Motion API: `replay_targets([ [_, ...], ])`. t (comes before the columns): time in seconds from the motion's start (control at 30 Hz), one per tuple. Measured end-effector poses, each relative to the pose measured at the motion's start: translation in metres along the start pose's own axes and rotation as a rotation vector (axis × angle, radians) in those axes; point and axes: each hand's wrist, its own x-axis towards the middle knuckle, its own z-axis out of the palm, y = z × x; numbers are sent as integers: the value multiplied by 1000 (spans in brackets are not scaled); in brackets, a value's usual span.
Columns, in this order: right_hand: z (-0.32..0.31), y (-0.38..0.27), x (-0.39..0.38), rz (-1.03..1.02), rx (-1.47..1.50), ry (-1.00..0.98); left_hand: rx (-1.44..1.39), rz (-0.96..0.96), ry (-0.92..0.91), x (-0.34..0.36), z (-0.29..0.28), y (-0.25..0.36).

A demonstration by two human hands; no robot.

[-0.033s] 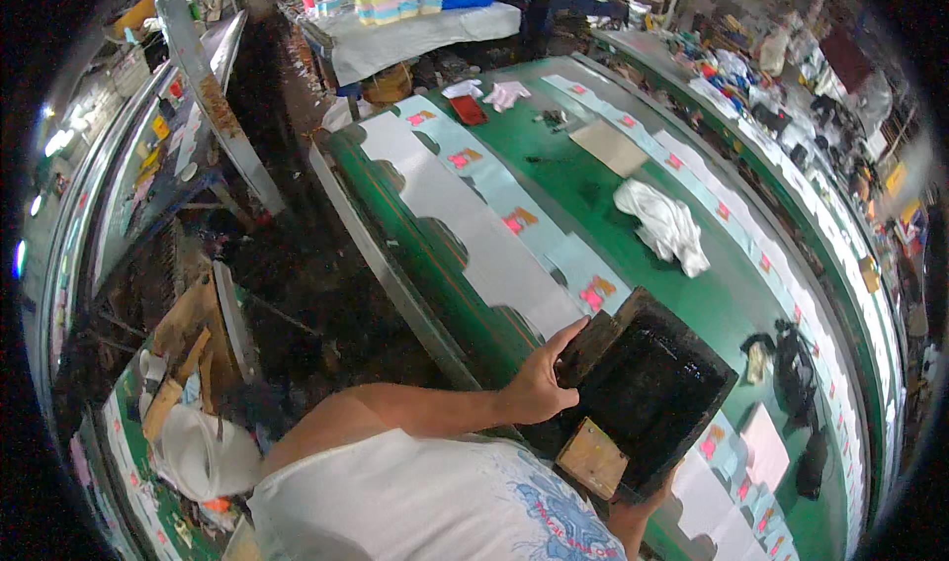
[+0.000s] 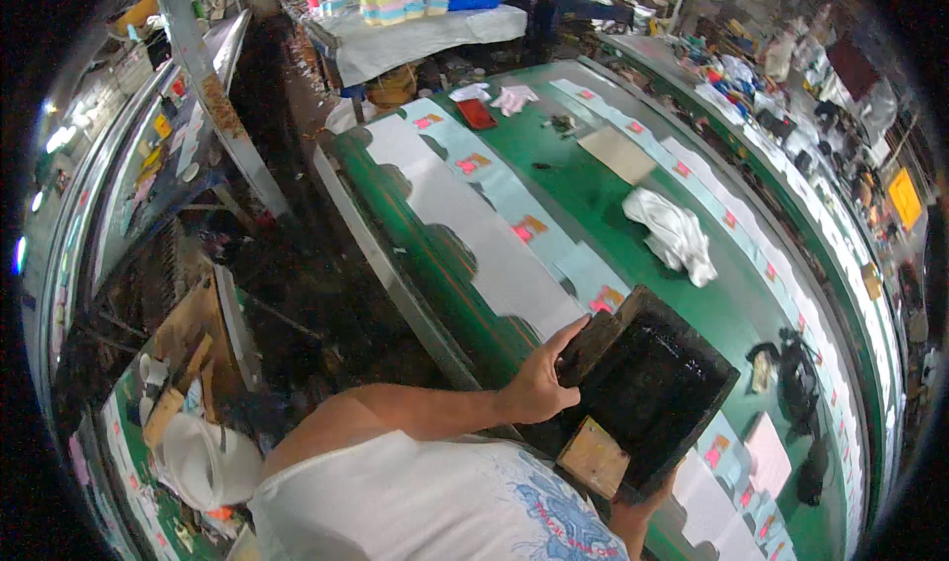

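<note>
Clutching black tray (image 2: 664, 375) with left hand (image 2: 540, 387); right hand (image 2: 647, 503) opposite, hold unclear; wooden block (image 2: 594, 458) beside left grip could slide if tilted.

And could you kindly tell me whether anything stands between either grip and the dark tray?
Nothing visible does: the left grip holds the dark tray directly at its left side, and the right grip meets its lower edge. That grip is partly hidden, so I cannot judge underneath.

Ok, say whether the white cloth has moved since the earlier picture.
No; the white cloth lies at the same spot on the green table.
</note>
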Motion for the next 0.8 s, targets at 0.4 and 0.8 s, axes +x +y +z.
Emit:
replay_targets([
  [0.4,121,115,153,80,-110,-203,-21,37,293,34,-222,14],
  [0.8,238,194,158,29,-21,241,15,20,211,51,-334,88],
])
